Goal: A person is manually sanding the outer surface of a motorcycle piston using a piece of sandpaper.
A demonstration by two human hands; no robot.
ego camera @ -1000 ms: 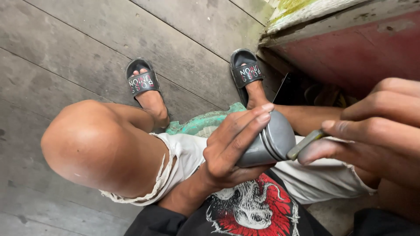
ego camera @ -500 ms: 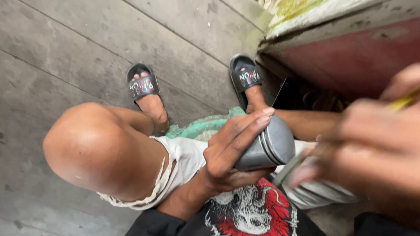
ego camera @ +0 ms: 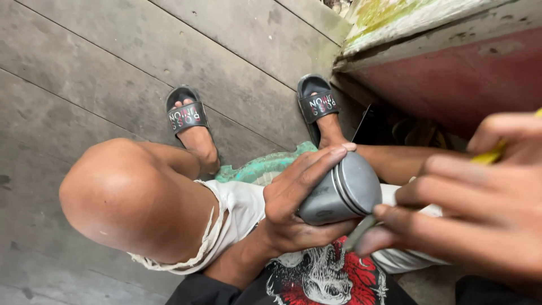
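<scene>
The left hand [ego camera: 293, 209] wraps around a grey metal cylinder with fine grooves near its flat top [ego camera: 339, 192], fingers over the far side and thumb under the near side, holding it tilted above the person's lap. The right hand [ego camera: 468, 214], blurred and close to the camera, pinches a thin greyish tool with a yellow end [ego camera: 364, 231], whose tip meets the cylinder's near edge; the fingers are closed narrow on it. The cylinder looks stiff, smooth and fairly heavy for its bulk, probably slippery if oily, so a full wrap around its side wall as now seems the surest hold, not the flat end. Below the hands lie white frayed shorts [ego camera: 237, 209] and a black shirt with a red and white print [ego camera: 327, 277]. A bare knee [ego camera: 124, 197] rises at the left. Farther off, two black slide sandals [ego camera: 186, 113] rest on the grey plank floor [ego camera: 84, 68], with a green cloth [ego camera: 265, 166] between the legs and a red wall with a worn pale ledge [ego camera: 451, 73] at the far right
</scene>
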